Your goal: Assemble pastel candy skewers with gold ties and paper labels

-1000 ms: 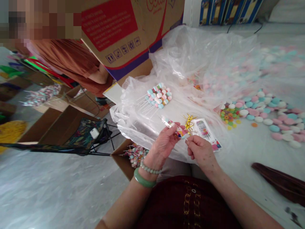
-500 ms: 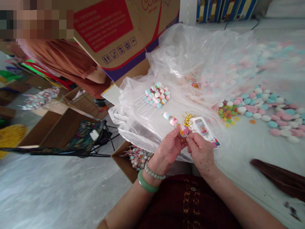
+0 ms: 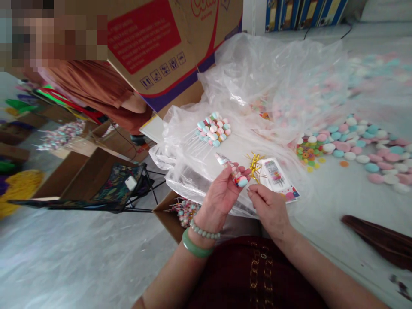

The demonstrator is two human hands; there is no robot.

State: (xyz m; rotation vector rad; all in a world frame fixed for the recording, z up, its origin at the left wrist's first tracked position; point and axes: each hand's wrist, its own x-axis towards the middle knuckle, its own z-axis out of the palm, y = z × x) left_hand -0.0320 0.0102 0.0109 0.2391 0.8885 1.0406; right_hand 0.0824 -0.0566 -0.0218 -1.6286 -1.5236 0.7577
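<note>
Through the head view I take my bearings from the wrapped skewer. On its near side, at the wrist, I see a green bangle and a beaded bracelet. The left hand is the one on the skewer, palm turned up, fingers closed around its length. The skewer's long axis lies aslant: the narrow wrapped end points away and leftward, and the pale-blue end comes back toward me and rightward. That blue end faces the right hand, whose thumb and forefinger are drawn together just beside it; whether a thin stick is pinched between them, I can't tell. I judge that everything turns on this short stretch between the blue end and the right fingers, nearly in line with the axis. Just right of the skewer lie gold twist ties, and a bit farther right, printed packets. Beyond the skewer, a bundle of marshmallow sticks lies with its bare sticks trailing left. Well off to the skewer's right, fruit-coloured rings and loose marshmallows cover part of the surface. Farthest past it, toward the left, stands a large cardboard box.
</note>
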